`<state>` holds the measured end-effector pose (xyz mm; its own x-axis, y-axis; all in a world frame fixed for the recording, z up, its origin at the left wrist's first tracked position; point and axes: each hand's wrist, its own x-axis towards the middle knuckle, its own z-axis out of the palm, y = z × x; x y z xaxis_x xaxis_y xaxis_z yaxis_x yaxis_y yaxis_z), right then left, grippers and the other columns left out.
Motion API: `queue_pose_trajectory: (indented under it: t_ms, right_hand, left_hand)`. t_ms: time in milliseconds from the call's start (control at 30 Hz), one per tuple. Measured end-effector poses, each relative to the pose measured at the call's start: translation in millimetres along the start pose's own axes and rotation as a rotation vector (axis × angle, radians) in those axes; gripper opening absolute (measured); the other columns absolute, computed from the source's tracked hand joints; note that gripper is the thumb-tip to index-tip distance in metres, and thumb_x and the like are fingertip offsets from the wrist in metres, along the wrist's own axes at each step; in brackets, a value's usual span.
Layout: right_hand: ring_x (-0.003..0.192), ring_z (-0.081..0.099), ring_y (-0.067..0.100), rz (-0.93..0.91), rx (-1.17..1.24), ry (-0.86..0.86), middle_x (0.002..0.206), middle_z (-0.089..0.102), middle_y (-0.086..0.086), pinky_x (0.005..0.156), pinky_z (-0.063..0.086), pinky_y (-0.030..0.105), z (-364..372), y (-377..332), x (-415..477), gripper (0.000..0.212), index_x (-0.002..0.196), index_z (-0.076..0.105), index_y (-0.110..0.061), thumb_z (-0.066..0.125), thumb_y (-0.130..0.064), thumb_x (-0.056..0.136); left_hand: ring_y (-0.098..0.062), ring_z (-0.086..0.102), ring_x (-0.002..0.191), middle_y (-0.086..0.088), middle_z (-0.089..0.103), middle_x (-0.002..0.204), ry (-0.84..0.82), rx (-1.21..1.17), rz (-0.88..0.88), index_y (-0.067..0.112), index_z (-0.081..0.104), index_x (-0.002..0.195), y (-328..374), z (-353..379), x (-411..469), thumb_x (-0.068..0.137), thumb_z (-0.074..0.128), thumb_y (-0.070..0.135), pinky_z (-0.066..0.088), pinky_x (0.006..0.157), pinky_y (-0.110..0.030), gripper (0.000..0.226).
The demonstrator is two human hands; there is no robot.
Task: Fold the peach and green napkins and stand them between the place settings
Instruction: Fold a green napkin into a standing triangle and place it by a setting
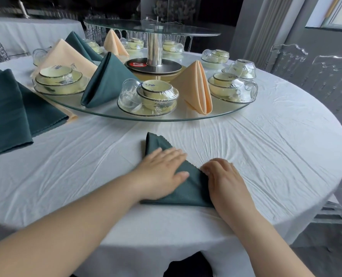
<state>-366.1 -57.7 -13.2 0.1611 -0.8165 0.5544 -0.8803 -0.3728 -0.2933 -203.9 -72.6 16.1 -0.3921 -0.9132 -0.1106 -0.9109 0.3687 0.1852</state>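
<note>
Green napkin (192,189) on near surface (266,148): left hand (162,172) presses it, fingers straight; right hand (224,180) grips its edge, fingers curled.

The white-clothed table (276,156) bears the green napkin (188,188) under the left hand (162,172) and right hand (226,180), a glass turntable (226,108) beyond them, flat napkins (6,108) leftward.

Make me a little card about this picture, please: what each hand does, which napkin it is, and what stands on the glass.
Left hand: flat on the green napkin
Right hand: at that napkin's right edge, fingers bent; grip unclear
Shape: folded triangle, lying on the white tablecloth
Glass turntable: upright green napkin and upright peach napkin either side of a wrapped bowl set
Spares: green stack, left
</note>
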Motion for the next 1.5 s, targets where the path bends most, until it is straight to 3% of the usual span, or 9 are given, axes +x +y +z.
queue_pose_trajectory:
  t_ms: [200, 333, 533, 667, 933, 1033, 1200, 1333, 1500]
  right_hand:
    - [0.096, 0.056, 0.03, 0.115, 0.061, -0.202, 0.098, 0.061, 0.007, 0.094, 0.039, 0.037, -9, -4, 2, 0.036, 0.089, 0.062, -0.01, 0.028, -0.009, 0.077]
    - [0.141, 0.013, 0.017, 0.148, -0.115, -0.385, 0.149, 0.027, -0.002, 0.114, 0.003, 0.03, -26, -23, 18, 0.043, 0.133, 0.039, -0.018, 0.019, -0.013, 0.095]
    - [0.142, 0.002, 0.015, 0.073, -0.047, -0.505, 0.155, 0.005, 0.001, 0.114, -0.003, 0.029, 0, -68, 20, 0.049, 0.145, 0.012, -0.015, 0.014, -0.03, 0.098]
    - [0.143, -0.002, 0.012, 0.018, -0.127, -0.539, 0.156, -0.001, -0.002, 0.114, -0.006, 0.029, -1, -56, 4, 0.099, 0.147, 0.005, -0.017, -0.021, -0.052, 0.057]
    - [0.138, -0.013, -0.002, 0.049, -0.198, -0.542, 0.153, -0.006, -0.015, 0.099, -0.022, 0.015, -38, -12, -28, 0.125, 0.146, -0.003, -0.029, -0.047, -0.068, 0.036]
    - [0.14, 0.002, 0.002, 0.131, -0.128, -0.413, 0.152, 0.006, -0.016, 0.103, -0.015, 0.013, -46, -4, -35, 0.121, 0.145, 0.014, -0.026, -0.038, -0.075, 0.048]
    - [0.121, 0.044, 0.016, -0.254, 0.043, -0.049, 0.124, 0.059, 0.0, 0.109, 0.023, 0.03, -45, -32, -23, 0.041, 0.116, 0.05, -0.019, 0.045, -0.039, 0.081]
    - [0.085, 0.066, 0.013, -0.436, -0.061, -0.248, 0.091, 0.07, -0.008, 0.08, 0.055, 0.031, -32, -52, -8, 0.046, 0.102, 0.064, -0.017, 0.04, -0.04, 0.07]
    - [0.052, 0.059, 0.008, -0.491, -0.162, -0.306, 0.065, 0.064, -0.014, 0.056, 0.047, 0.013, -22, -48, 2, 0.041, 0.083, 0.067, -0.023, 0.034, -0.041, 0.065]
  left_hand:
    - [-0.001, -0.011, 0.14, 0.011, -0.007, 0.155, -0.006, -0.049, -0.114, 0.025, -0.001, 0.147, -36, -9, 8, 0.101, 0.015, 0.033, -0.011, 0.111, -0.023, 0.05]
    - [-0.002, -0.012, 0.14, 0.01, -0.009, 0.155, 0.008, -0.033, -0.114, 0.024, -0.004, 0.147, -34, -5, 9, 0.101, 0.014, 0.033, -0.012, 0.111, -0.024, 0.05]
    - [-0.002, -0.009, 0.14, 0.01, -0.005, 0.155, 0.02, -0.08, -0.109, 0.025, 0.001, 0.147, -35, -7, 9, 0.101, 0.017, 0.033, -0.009, 0.111, -0.024, 0.049]
    - [-0.002, -0.009, 0.14, 0.011, -0.005, 0.155, 0.023, -0.079, -0.1, 0.025, 0.002, 0.147, -36, -6, 9, 0.101, 0.017, 0.033, -0.009, 0.111, -0.025, 0.049]
    - [-0.002, -0.01, 0.14, 0.011, -0.006, 0.155, 0.047, -0.101, -0.083, 0.024, -0.001, 0.147, -39, -3, 10, 0.1, 0.016, 0.034, -0.01, 0.112, -0.025, 0.051]
    - [-0.003, -0.007, 0.141, 0.01, -0.004, 0.155, 0.126, -0.142, -0.07, 0.023, 0.0, 0.147, -39, -1, 10, 0.1, 0.021, 0.033, -0.007, 0.112, -0.024, 0.052]
    - [-0.015, 0.027, 0.134, 0.0, 0.035, 0.141, 0.449, -0.331, -0.025, 0.016, 0.041, 0.129, -40, 4, 8, 0.089, 0.056, 0.024, 0.014, 0.105, -0.018, 0.043]
    - [0.0, 0.052, 0.092, 0.017, 0.056, 0.085, 0.605, -0.646, 0.09, 0.031, 0.049, 0.069, -37, -4, -9, 0.065, 0.071, 0.031, 0.032, 0.082, -0.006, 0.022]
    - [0.009, 0.057, 0.09, 0.032, 0.063, 0.08, 0.35, -0.667, 0.192, 0.043, 0.06, 0.068, -43, -7, -52, 0.052, 0.056, 0.054, 0.038, 0.081, -0.004, 0.02]
